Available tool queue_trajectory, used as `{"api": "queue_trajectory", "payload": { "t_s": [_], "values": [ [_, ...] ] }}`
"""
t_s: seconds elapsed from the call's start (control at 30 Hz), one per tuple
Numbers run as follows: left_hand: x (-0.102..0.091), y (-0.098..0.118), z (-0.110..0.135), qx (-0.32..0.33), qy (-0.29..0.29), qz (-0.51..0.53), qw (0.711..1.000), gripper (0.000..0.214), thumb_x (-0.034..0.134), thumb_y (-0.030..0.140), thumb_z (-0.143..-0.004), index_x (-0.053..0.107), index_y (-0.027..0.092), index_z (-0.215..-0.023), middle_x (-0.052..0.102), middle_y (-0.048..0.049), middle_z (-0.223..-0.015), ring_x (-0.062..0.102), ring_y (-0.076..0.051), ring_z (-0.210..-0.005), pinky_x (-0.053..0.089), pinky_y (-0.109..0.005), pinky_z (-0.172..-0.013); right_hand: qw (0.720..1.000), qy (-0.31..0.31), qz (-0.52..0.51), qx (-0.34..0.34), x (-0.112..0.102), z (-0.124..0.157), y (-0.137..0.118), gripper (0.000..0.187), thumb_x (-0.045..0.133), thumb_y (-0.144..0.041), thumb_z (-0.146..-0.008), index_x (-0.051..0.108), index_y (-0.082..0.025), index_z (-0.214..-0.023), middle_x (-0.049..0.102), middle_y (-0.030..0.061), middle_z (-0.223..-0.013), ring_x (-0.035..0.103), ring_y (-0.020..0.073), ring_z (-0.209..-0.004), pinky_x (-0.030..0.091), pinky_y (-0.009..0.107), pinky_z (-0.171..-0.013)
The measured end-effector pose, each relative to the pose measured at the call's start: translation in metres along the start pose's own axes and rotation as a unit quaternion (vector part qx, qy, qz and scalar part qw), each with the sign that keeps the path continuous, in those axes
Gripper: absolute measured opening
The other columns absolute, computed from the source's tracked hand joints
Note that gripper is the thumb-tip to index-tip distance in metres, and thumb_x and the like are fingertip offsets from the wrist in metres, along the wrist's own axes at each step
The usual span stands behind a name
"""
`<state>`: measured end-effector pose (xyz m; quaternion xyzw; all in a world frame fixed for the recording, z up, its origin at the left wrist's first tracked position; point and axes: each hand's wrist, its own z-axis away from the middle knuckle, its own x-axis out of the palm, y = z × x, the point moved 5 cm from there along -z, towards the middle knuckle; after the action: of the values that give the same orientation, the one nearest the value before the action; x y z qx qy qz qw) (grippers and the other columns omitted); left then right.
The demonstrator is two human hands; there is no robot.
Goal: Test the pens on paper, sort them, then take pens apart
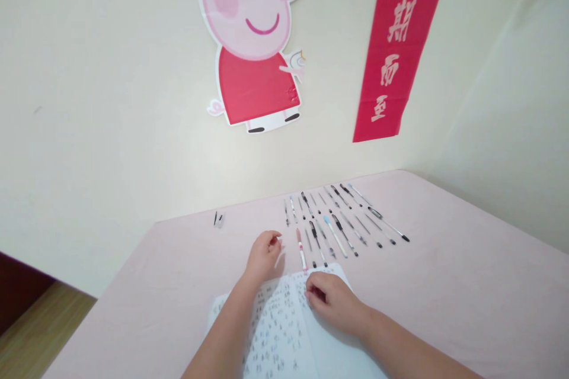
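My left hand (263, 256) hovers just beyond the top edge of an open notebook (326, 350), left of a red-and-white pen (301, 249). Its fingers are loosely bent and a little apart, with nothing visible in them. Over the notebook's upper right part is my right hand (333, 301), its fingers curled into a loose fist around a dark hollow; no object shows in it. Handwriting covers the left page, while the visible part of the right page is mostly blank. A blue-capped pen (335, 237) lies in the nearer of two rows of pens.
Farther back, the second row includes a black-capped pen (307, 204). Two small items (218, 219), one dark and one clear, lie at the back left of the pink-covered table (466, 284). Behind it, the wall carries a cartoon pig cutout (260, 83) and a red banner (395, 53).
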<state>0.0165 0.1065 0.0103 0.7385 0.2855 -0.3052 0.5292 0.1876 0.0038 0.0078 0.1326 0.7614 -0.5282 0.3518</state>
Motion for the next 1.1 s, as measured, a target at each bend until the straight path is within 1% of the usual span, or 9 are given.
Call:
{"api": "queue_trajectory", "payload": {
  "t_s": [0.13,0.2,0.27,0.37,0.53,0.67,0.8,0.97,1.1],
  "values": [
    [-0.034,-0.043,-0.022,-0.07,0.058,-0.075,0.993,0.026,0.046,0.024,-0.078,0.058,0.016,-0.1,0.059,-0.0098,-0.105,0.053,-0.021,-0.101,0.039,-0.034,-0.092,1.0,-0.001,0.005,0.003,-0.001,-0.001,0.0,0.008,0.048,-0.014,-0.074,0.054,-0.018,-0.071,0.053,-0.001,-0.065,0.046,0.0113,-0.059,0.033,0.022,-0.058],
    [-0.051,-0.067,-0.028,-0.123,0.088,-0.123,0.981,0.033,0.045,0.021,-0.077,0.056,0.012,-0.107,0.055,-0.0161,-0.113,0.047,-0.027,-0.111,0.033,-0.04,-0.098,1.0,0.001,0.002,0.001,-0.002,0.0,-0.001,0.008,0.048,-0.014,-0.074,0.055,-0.018,-0.071,0.053,-0.0012,-0.065,0.045,0.0112,-0.059,0.033,0.022,-0.057],
    [-0.064,-0.089,-0.032,-0.164,0.102,-0.165,0.967,0.041,0.047,0.021,-0.076,0.053,0.008,-0.114,0.048,-0.0206,-0.123,0.039,-0.032,-0.12,0.027,-0.044,-0.102,1.0,0.002,-0.002,-0.001,-0.003,0.0,-0.003,0.01,0.047,-0.013,-0.073,0.055,-0.018,-0.071,0.053,-0.0013,-0.064,0.045,0.011,-0.058,0.033,0.022,-0.056],
    [-0.078,-0.117,-0.037,-0.205,0.1,-0.208,0.951,0.051,0.048,0.026,-0.078,0.045,0.006,-0.125,0.039,-0.0224,-0.133,0.03,-0.034,-0.127,0.022,-0.046,-0.104,1.0,0.003,-0.006,-0.002,-0.003,-0.001,-0.004,0.011,0.047,-0.012,-0.073,0.055,-0.018,-0.07,0.053,-0.0015,-0.063,0.045,0.011,-0.058,0.033,0.022,-0.056],
    [-0.089,-0.148,-0.052,-0.239,0.066,-0.233,0.94,0.056,0.044,0.036,-0.081,0.04,0.011,-0.132,0.039,-0.0207,-0.135,0.034,-0.034,-0.126,0.025,-0.046,-0.103,1.0,0.007,-0.013,-0.003,-0.002,-0.001,-0.003,0.013,0.046,-0.012,-0.073,0.057,-0.019,-0.073,0.054,-0.0012,-0.064,0.047,0.0113,-0.058,0.035,0.022,-0.057],
    [-0.09,-0.156,-0.066,-0.213,0.034,-0.226,0.95,0.052,0.041,0.035,-0.082,0.045,0.014,-0.129,0.045,-0.0176,-0.132,0.039,-0.031,-0.124,0.028,-0.042,-0.103,1.0,0.009,-0.013,0.0,-0.003,-0.002,-0.003,0.014,0.046,-0.012,-0.074,0.059,-0.019,-0.076,0.055,-0.0011,-0.065,0.048,0.0112,-0.059,0.035,0.022,-0.057],
    [-0.086,-0.153,-0.073,-0.168,0.017,-0.208,0.963,0.042,0.039,0.025,-0.083,0.055,0.012,-0.119,0.051,-0.0143,-0.128,0.041,-0.025,-0.123,0.029,-0.037,-0.104,1.0,0.002,-0.018,0.007,-0.003,-0.002,-0.004,0.016,0.046,-0.012,-0.074,0.06,-0.019,-0.077,0.056,-0.0011,-0.064,0.048,0.0109,-0.057,0.035,0.021,-0.056],
    [-0.073,-0.139,-0.069,-0.112,0.002,-0.165,0.98,0.038,0.039,0.016,-0.079,0.062,0.015,-0.11,0.054,-0.0091,-0.125,0.046,-0.021,-0.119,0.032,-0.034,-0.104,1.0,0.012,-0.012,0.005,0.0,-0.002,0.001,0.016,0.048,-0.014,-0.075,0.061,-0.02,-0.082,0.057,-0.0011,-0.065,0.049,0.0117,-0.059,0.037,0.022,-0.058],
    [-0.06,-0.117,-0.059,-0.071,-0.02,-0.113,0.991,0.037,0.043,0.013,-0.076,0.065,0.02,-0.104,0.058,-0.0036,-0.122,0.048,-0.019,-0.118,0.032,-0.033,-0.104,1.0,0.013,-0.011,-0.004,0.002,-0.001,0.003,0.016,0.048,-0.015,-0.076,0.061,-0.02,-0.084,0.057,-0.0007,-0.067,0.05,0.012,-0.06,0.037,0.022,-0.06]
  ]
}}
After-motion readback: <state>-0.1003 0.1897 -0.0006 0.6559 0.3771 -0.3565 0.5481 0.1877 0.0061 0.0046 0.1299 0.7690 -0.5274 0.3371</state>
